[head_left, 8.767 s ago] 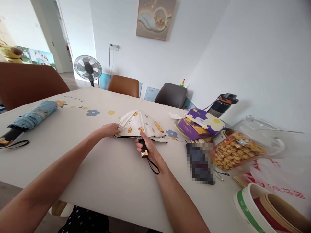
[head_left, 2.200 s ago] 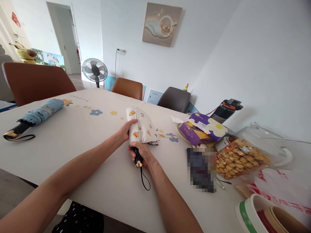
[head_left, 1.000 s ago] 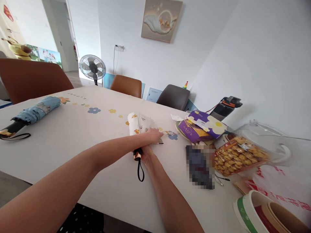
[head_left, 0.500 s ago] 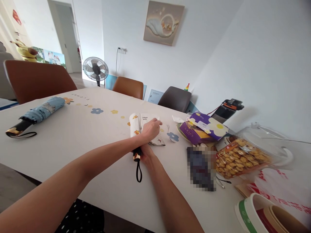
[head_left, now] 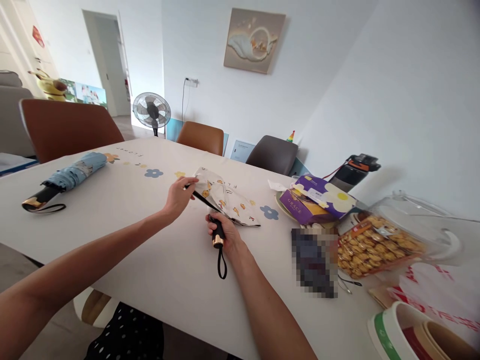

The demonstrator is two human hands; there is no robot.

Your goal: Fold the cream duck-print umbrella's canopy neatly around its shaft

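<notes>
A white folding umbrella with small yellow and orange prints (head_left: 225, 200) lies over the middle of the table, its canopy loose and partly spread. My right hand (head_left: 227, 235) is wrapped round its black handle, which has a gold end and a black wrist loop hanging down. At the canopy's left edge, my left hand (head_left: 182, 195) pinches the fabric by its dark hem between thumb and fingers. Some of the right fingers are hidden behind the handle. A blue folding umbrella (head_left: 75, 172), rolled up, rests at the left of the table.
On the right stand a purple box (head_left: 300, 204), a black bottle (head_left: 347, 175), a clear tub of walnuts (head_left: 378, 245), a white-and-green tape roll (head_left: 382, 325) and a plastic bag (head_left: 442, 287). Chairs (head_left: 200, 137) and a fan (head_left: 152, 111) are behind the table (head_left: 157, 260).
My left hand has moved left from above the canopy to its left edge, drawing the fabric out. The right hand keeps its grip on the handle. The view has shifted slightly.
</notes>
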